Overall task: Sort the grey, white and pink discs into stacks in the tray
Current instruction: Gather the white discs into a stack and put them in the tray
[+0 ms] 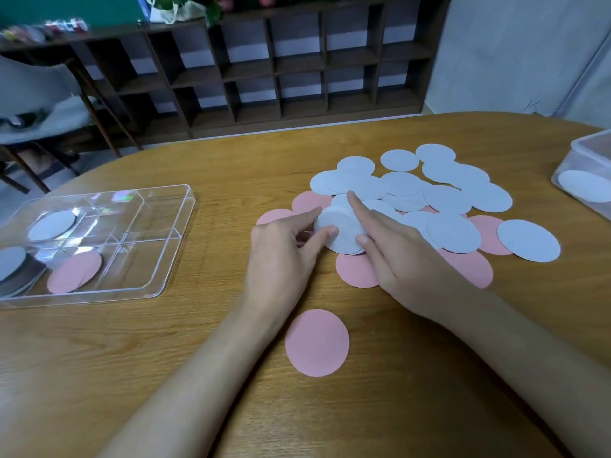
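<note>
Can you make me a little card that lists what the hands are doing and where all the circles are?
hands: left hand and right hand both hold a small white stack
pile: loose pile of white and pink discs on the table
lone disc: pink disc, alone, nearest the person
tray: clear tray on the left
in tray: white disc, grey stack, pink discs, each in its own compartment
</note>
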